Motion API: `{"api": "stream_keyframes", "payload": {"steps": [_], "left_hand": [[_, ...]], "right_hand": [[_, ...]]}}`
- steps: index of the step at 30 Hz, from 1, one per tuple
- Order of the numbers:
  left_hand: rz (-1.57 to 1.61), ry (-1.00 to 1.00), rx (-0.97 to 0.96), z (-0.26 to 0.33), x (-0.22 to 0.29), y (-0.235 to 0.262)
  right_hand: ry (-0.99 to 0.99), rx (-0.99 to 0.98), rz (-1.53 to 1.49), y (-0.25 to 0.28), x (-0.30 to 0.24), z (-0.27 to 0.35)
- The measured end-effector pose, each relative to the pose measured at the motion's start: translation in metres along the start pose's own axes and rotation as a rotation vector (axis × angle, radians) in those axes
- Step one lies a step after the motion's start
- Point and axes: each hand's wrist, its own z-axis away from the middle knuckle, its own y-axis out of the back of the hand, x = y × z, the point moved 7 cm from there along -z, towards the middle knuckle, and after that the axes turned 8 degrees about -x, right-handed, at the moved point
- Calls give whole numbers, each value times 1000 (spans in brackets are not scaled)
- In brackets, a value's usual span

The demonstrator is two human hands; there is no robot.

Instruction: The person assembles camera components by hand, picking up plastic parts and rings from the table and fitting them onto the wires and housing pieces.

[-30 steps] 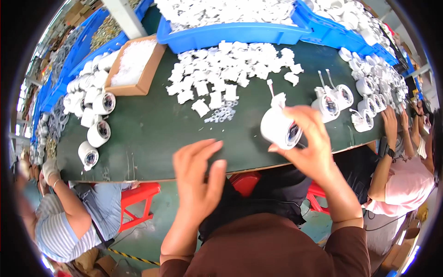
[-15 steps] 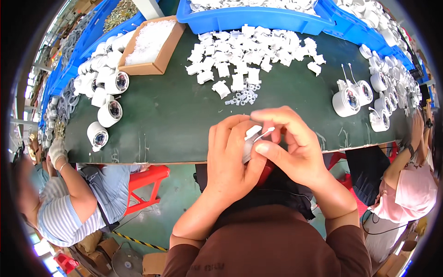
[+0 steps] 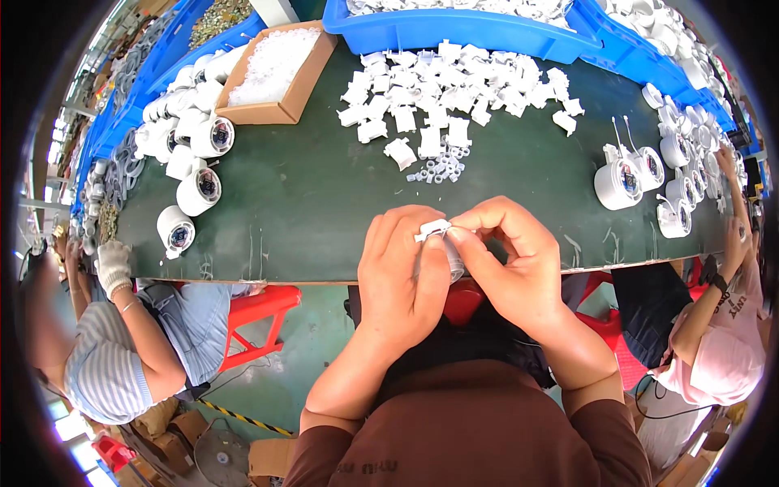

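Observation:
My left hand (image 3: 402, 276) is closed around a white cylindrical housing (image 3: 456, 266), mostly covered by my fingers. On top of it sits a small white plastic bracket (image 3: 433, 230), held near my left thumb. My right hand (image 3: 519, 268) pinches at the bracket's right end with thumb and forefinger; what lies between those fingertips is too small to make out. Beyond my hands lie small translucent rings (image 3: 438, 168) and a spread pile of white plastic brackets (image 3: 454, 85).
White cylindrical units stand at the left (image 3: 199, 191) and right (image 3: 618, 183) of the green table (image 3: 308, 187). A cardboard box (image 3: 284, 109) of clear small parts and a blue bin (image 3: 454, 36) line the back. Co-workers sit at left (image 3: 114, 349) and right (image 3: 714, 349).
The thin white lead that stuck up between my hands no longer shows. My right fingers have closed in on the bracket, which now lies flatter. The right co-worker's arm reaches farther forward.

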Motion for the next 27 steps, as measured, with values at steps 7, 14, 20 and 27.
{"api": "stream_keyframes", "payload": {"steps": [7, 14, 20, 27], "left_hand": [[-66, -29, -51, 4, 4, 0], [-104, 24, -43, 10, -2, -5], [-77, 55, -41, 17, -5, -8], [-25, 120, -39, 23, -11, -5]], "right_hand": [[-57, -306, -27, 18, 11, -15], [428, -288, 981, 29, 18, -77], [443, -482, 1082, 25, 35, -89], [185, -351, 657, 61, 45, -78]]}}
